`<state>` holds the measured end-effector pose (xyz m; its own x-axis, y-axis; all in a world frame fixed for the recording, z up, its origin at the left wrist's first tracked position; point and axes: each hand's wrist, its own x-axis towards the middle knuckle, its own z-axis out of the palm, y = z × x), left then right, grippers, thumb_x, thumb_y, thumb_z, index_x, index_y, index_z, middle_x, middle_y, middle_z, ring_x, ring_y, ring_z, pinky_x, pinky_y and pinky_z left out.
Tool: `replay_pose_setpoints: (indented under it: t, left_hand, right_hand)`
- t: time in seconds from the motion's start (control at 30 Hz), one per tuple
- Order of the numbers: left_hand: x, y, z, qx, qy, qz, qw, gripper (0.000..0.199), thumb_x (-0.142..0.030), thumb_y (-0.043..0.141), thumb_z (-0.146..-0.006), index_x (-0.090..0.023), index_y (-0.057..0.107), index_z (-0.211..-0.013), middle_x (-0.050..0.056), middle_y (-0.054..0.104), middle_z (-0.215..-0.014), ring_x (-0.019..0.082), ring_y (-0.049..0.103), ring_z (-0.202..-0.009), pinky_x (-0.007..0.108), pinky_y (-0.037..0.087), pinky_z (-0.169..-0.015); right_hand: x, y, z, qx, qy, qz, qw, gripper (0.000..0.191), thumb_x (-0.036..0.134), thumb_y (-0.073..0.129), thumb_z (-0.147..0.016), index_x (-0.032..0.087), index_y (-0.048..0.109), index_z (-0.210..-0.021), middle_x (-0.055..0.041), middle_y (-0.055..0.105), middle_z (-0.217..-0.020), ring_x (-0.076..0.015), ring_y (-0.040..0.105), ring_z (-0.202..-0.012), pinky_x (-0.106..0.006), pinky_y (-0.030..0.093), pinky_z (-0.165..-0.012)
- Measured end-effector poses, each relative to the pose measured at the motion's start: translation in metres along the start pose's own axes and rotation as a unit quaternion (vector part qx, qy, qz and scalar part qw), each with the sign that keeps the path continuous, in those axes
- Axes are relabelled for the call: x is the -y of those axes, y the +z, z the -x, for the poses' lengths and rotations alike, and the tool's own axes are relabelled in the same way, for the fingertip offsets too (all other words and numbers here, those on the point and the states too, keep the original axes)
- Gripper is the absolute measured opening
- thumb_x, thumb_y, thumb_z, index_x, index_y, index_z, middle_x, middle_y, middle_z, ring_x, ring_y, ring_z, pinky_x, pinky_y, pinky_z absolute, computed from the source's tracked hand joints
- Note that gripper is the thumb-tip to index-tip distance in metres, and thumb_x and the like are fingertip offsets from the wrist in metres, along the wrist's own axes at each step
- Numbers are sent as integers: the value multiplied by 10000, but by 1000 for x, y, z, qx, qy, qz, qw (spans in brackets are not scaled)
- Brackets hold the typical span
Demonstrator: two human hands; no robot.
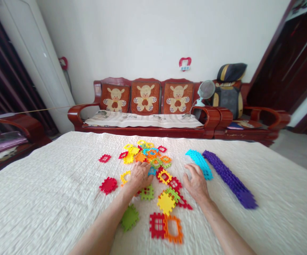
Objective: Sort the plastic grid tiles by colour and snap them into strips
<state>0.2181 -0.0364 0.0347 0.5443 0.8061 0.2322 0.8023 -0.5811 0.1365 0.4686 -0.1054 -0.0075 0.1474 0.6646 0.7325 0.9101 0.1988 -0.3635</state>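
Observation:
My left hand (142, 175) rests over the near part of a pile of colourful plastic interlocking tiles, its fingers bent and thumb apart; part of a yellow frame tile (125, 177) shows beside it, and a green window tile (147, 193) lies just below. My right hand (197, 182) is low over the cloth, fingers loosely bent and apart, with nothing seen in them. Its fingertips are close to a light blue strip of joined tiles (200, 163). Between the hands lie a yellow solid tile (166, 203) and a red window tile (175, 183).
A purple strip of joined tiles (229, 179) lies at the right. Nearer me are a green solid tile (129, 218), a red window tile (157, 225) and an orange frame tile (174, 229). A whitish quilted cloth (63, 187) covers the table. Behind stands a wooden sofa (143, 131).

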Motion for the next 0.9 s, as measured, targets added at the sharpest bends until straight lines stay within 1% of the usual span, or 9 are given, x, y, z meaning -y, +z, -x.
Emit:
replay_pose_setpoints:
  t: [0.13,0.27,0.37,0.47,0.57,0.63,0.73,0.83,0.9]
  left_hand:
    - [3,-4,-1,1,-12,26,1000,347,-304,592,-738,-181,664,-1054,110,676,-1008,272,596,-966,391,438,-894]
    - [7,-9,-3,-47,-15,68,996,455,-247,608,-712,-156,626,-1157,113,665,-1033,258,607,-978,368,465,-890]
    - [6,-14,-4,-92,20,144,985,503,-229,617,-718,-140,584,-1211,119,643,-1099,242,614,-1007,349,487,-881]
    - [-2,-17,-2,-115,71,216,967,525,-240,626,-743,-169,541,-1256,102,628,-1149,213,616,-1010,337,498,-882]
    - [-12,-14,0,-117,119,256,952,551,-247,626,-771,-206,491,-1304,83,609,-1195,193,604,-1012,337,501,-888]
    - [-17,-11,1,-106,141,277,945,582,-229,622,-778,-218,454,-1335,83,584,-1234,188,593,-1023,338,506,-882]
    - [-22,-8,2,-101,162,295,936,603,-203,615,-777,-224,431,-1351,87,563,-1235,190,580,-1034,341,512,-870]
    - [-24,-7,3,-107,181,309,927,588,-207,607,-781,-226,443,-1346,89,562,-1208,193,573,-1029,348,511,-861]
    - [-24,-6,3,-103,177,340,918,580,-229,616,-776,-226,463,-1336,83,571,-1185,186,584,-986,338,514,-833]
  right_hand:
    - [2,1,-1,-3,-2,-16,1000,268,222,477,-811,179,607,-1042,-113,600,-1058,-248,558,-1036,-439,452,-955]
    - [10,0,-3,-6,-15,-58,998,271,208,474,-816,187,604,-1053,-104,619,-1048,-238,575,-1026,-423,466,-937]
    - [21,-2,-4,17,-12,-97,995,258,209,469,-825,204,610,-1041,-91,643,-1020,-232,594,-1000,-414,475,-915]
    - [38,-5,-6,62,15,-147,987,229,239,470,-849,215,622,-1019,-76,673,-975,-223,619,-951,-387,486,-876]
    - [53,-8,-7,118,71,-203,969,225,313,485,-876,219,635,-1014,-61,699,-963,-212,643,-909,-347,494,-828]
    - [61,-9,-9,141,115,-234,955,256,368,508,-874,213,640,-1028,-56,712,-960,-212,656,-886,-335,495,-809]
    - [68,-10,-12,157,166,-283,932,314,422,536,-852,192,642,-1039,-57,720,-930,-214,665,-859,-326,501,-785]
    - [70,-9,-15,169,209,-345,899,363,431,564,-819,167,628,-1059,-67,720,-931,-215,667,-849,-323,510,-770]
    - [69,-7,-15,165,238,-373,881,391,430,591,-788,152,619,-1062,-77,719,-929,-219,666,-846,-333,515,-776]
